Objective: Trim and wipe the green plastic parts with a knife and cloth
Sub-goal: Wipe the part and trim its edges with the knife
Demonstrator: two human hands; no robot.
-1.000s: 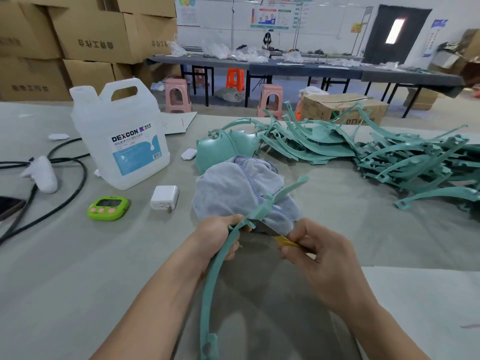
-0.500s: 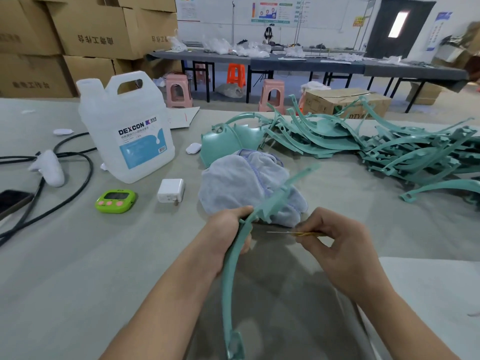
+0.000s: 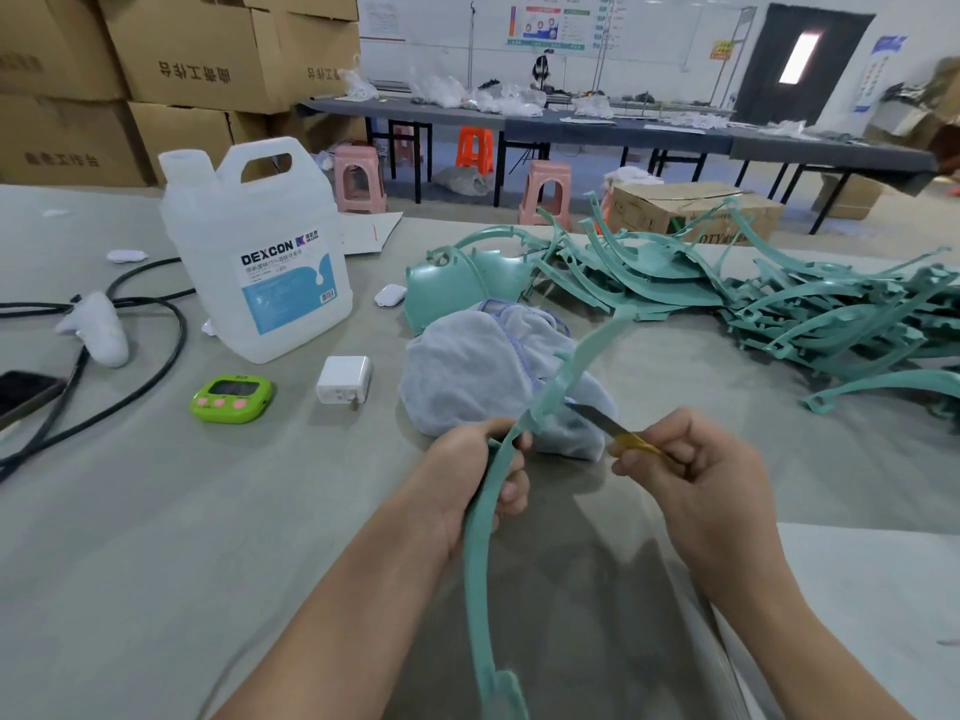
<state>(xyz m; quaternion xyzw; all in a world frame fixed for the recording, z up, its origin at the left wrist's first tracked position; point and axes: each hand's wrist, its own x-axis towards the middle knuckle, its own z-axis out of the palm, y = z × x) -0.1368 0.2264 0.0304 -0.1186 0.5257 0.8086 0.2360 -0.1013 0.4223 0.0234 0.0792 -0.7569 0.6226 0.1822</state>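
My left hand (image 3: pixel 475 478) grips a long curved green plastic strip (image 3: pixel 480 553) near its middle; the strip runs from the bottom of the view up past the cloth. My right hand (image 3: pixel 696 478) pinches a small knife (image 3: pixel 602 422) with a yellow handle, and the blade tip touches the strip's edge just above my left hand. A crumpled grey cloth (image 3: pixel 467 376) lies on the table right behind both hands. A large heap of green plastic parts (image 3: pixel 753 304) covers the table's far right.
A white DEXCON jug (image 3: pixel 260 252) stands at the back left. In front of it lie a green timer (image 3: pixel 231 400) and a white charger (image 3: pixel 344 379). Black cables (image 3: pixel 130 356), a white controller (image 3: pixel 98 330) and a phone (image 3: pixel 21 394) occupy the left edge. A white sheet (image 3: pixel 872 589) lies at the right front.
The knife blade has moved up and left onto the strip's edge. My left hand has turned the strip slightly, and the view has shifted a little.
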